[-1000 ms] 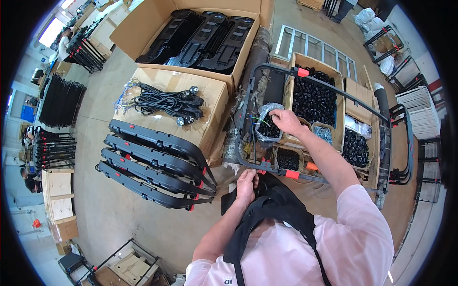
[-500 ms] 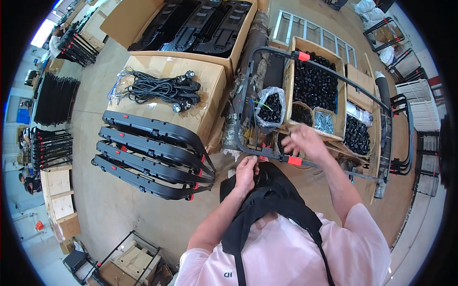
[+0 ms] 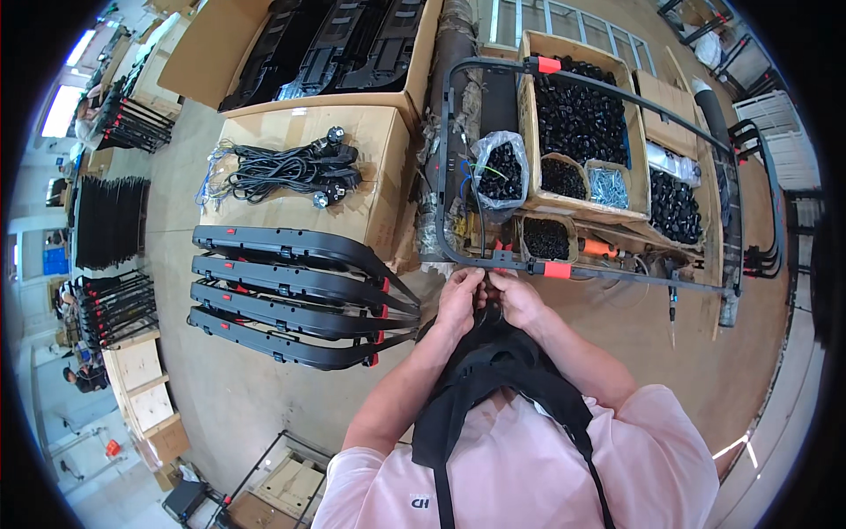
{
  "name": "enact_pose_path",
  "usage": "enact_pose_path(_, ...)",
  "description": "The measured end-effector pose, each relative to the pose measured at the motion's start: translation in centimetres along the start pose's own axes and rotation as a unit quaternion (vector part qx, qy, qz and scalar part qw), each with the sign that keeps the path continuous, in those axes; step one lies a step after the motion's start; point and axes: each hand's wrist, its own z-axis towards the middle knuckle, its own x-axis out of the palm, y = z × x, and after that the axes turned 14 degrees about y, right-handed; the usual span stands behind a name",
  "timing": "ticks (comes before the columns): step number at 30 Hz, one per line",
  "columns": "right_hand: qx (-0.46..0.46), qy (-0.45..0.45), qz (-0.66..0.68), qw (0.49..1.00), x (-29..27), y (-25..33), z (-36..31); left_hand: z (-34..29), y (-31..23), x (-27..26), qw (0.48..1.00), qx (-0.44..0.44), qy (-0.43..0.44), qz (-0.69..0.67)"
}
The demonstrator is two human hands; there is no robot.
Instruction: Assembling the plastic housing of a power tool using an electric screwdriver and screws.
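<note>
A black tubular frame (image 3: 458, 257) with red sleeves lies in front of me, across the parts boxes. My left hand (image 3: 458, 301) and my right hand (image 3: 517, 300) are close together just below its near bar. Both have their fingers closed in a pinch, with the fingertips almost meeting. Whatever they hold is too small and covered to make out. Right above the fingers, a small red piece and a black fitting (image 3: 502, 255) sit on the bar. A small box of black parts (image 3: 546, 238) stands just beyond my right hand.
Wooden trays hold black knobs (image 3: 582, 115), screws (image 3: 608, 185) and other small black parts. A plastic bag (image 3: 500, 172) of black pieces stands beside them. On the left are coiled power cords (image 3: 282, 172) on a carton (image 3: 379, 203) and several stacked black frames (image 3: 282, 322).
My right hand has come down from above the small parts box to meet the left hand below the bar. The left hand stays near the bar, still pinched. The whole view has shifted slightly.
</note>
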Motion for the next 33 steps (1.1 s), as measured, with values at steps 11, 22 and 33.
enact_pose_path(11, -0.092, 0.02, -0.062, 0.994, 2.3, -0.5, -1.0, -1.4, -1.1, -0.5, 0.995, -0.059, 0.038, 0.068)
enact_pose_path(22, -0.255, 0.082, -0.805, 0.529, 10.5, 6.8, -4.5, -3.9, 1.2, -2.7, 0.947, 0.064, 0.027, 0.313)
enact_pose_path(33, -0.119, 0.266, -0.917, 0.274, 11.5, 9.0, -1.0, -5.4, 0.7, -3.4, 0.907, 0.138, 0.049, 0.396)
